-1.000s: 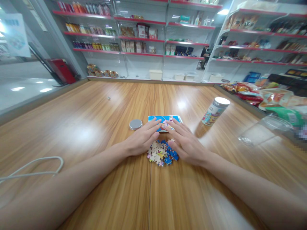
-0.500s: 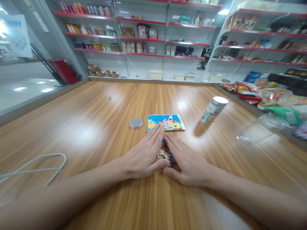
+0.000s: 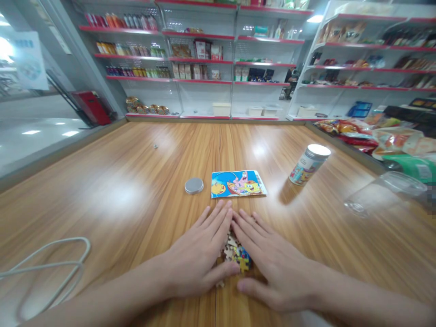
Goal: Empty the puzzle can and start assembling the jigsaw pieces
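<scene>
My left hand (image 3: 200,254) and my right hand (image 3: 272,261) lie flat on the wooden table (image 3: 119,190), fingers stretched out and fingertips almost meeting. Between them they cup a small pile of jigsaw pieces (image 3: 236,256), mostly hidden under the palms. Just beyond the fingertips lies a colourful cartoon picture card (image 3: 237,183). A round metal lid (image 3: 194,185) rests to the left of the card. A tilted printed can with a white top (image 3: 308,164) stands to the card's right.
A white cord loop (image 3: 44,263) lies at the table's left front. A clear plastic jar (image 3: 381,193) lies on its side at the right, with snack bags (image 3: 361,131) behind it. Red-edged shop shelves (image 3: 204,59) line the back wall.
Both hands have drawn back toward me across the table, dragging the puzzle pieces into a tighter pile. The picture card, earlier under my fingertips, now lies uncovered.
</scene>
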The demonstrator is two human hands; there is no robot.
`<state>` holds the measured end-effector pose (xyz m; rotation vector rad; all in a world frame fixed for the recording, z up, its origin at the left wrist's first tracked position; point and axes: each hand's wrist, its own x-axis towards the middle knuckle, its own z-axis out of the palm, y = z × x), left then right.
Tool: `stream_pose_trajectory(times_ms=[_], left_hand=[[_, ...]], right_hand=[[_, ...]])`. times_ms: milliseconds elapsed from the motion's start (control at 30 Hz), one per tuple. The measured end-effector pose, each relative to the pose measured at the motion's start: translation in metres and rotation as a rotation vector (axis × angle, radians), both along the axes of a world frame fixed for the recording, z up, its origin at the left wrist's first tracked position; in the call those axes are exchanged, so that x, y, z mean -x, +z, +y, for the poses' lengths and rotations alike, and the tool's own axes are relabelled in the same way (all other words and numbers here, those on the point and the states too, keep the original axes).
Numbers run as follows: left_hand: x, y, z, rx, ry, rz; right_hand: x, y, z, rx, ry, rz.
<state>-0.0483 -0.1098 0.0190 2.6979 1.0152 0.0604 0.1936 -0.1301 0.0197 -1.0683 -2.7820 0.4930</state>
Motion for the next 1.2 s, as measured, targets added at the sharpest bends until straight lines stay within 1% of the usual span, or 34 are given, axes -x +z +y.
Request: stream_pose_trajectory(times_ms=[67, 200, 300, 333, 533, 600, 700, 833, 900, 1033, 1133, 1200], left_hand=[[0.002, 0.000, 0.000, 0.005, -0.025, 0.009], [0.002, -0.002, -0.003, -0.038, 0.009, -0.058], [0.002, -0.002, -0.003, -0.026, -0.050, -0.066], [0.003, -0.001, -0.002, -0.018, -0.066, -0.060], [0.005, -0.002, 0.001, -0.029, -0.064, -0.047], [0.005, -0.003, 0.001, -0.038, -0.040, -0.039], [0.003, -0.006, 0.003, -0.056, 0.000, -0.053], [0.002, -0.008, 0.007, -0.066, -0.023, -0.075], [0.001, -0.007, 0.004, -0.057, -0.032, -0.068], [-0.003, -0.006, -0.009, -0.035, 0.003, -0.058], [-0.004, -0.008, -0.009, 0.001, 0.021, -0.156], [-0.004, -0.009, -0.003, 0.020, 0.067, -0.319]], right_hand=[[-0.001, 0.000, 0.000, 0.036, 0.019, -0.007], [0.000, 0.003, -0.003, 0.070, 0.008, 0.022], [0.001, 0.004, -0.003, 0.083, 0.019, 0.054], [0.001, 0.004, -0.002, 0.076, 0.016, 0.064], [0.002, 0.001, 0.002, 0.004, -0.023, 0.064], [0.003, 0.000, 0.001, -0.007, -0.038, 0.044], [0.005, 0.000, 0.001, -0.014, -0.024, 0.019], [0.005, -0.002, 0.004, -0.033, -0.011, 0.013], [0.004, -0.003, 0.004, -0.034, 0.023, 0.017], [0.004, -0.003, -0.001, -0.009, 0.067, 0.051], [0.005, -0.003, 0.001, 0.014, 0.033, 0.124], [0.005, -0.005, 0.005, 0.011, -0.024, 0.225]])
